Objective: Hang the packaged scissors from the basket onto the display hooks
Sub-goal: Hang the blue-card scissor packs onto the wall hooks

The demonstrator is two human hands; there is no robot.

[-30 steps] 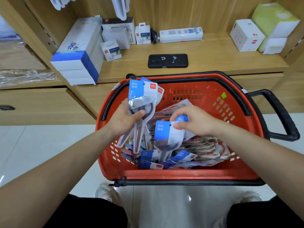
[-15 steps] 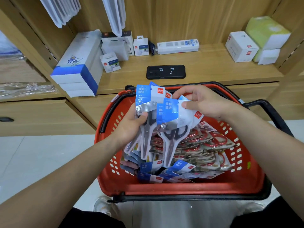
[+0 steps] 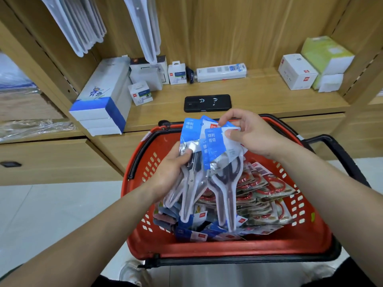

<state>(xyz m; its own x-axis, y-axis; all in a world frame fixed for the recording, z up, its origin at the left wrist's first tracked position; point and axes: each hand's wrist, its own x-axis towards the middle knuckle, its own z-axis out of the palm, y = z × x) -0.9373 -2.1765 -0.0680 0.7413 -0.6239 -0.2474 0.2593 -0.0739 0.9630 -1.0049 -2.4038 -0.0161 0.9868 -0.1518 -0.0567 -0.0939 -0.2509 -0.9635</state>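
A red plastic basket (image 3: 228, 248) with black rim stands on the floor in front of me, filled with packaged scissors (image 3: 259, 195), some with red handles. My left hand (image 3: 170, 168) grips a bundle of blue-and-white scissor packs (image 3: 191, 183) above the basket. My right hand (image 3: 246, 133) pinches the top of one more scissor pack (image 3: 224, 179) and holds it against the bundle. White packages (image 3: 83, 23) hang on display hooks at the top left, with another row of hanging packages (image 3: 148, 27) beside them.
A wooden shelf (image 3: 259, 98) behind the basket carries a black phone (image 3: 207, 102), a stack of blue-and-white boxes (image 3: 103, 100), small white boxes (image 3: 297, 72), a power strip pack (image 3: 221, 72) and green-white tissue packs (image 3: 329, 59). The basket's black handle (image 3: 344, 158) sticks out right.
My right hand lifted a scissor pack out of the basket and brought it up against the bundle in my left hand. My view tilted upward, showing more of the hanging packages.
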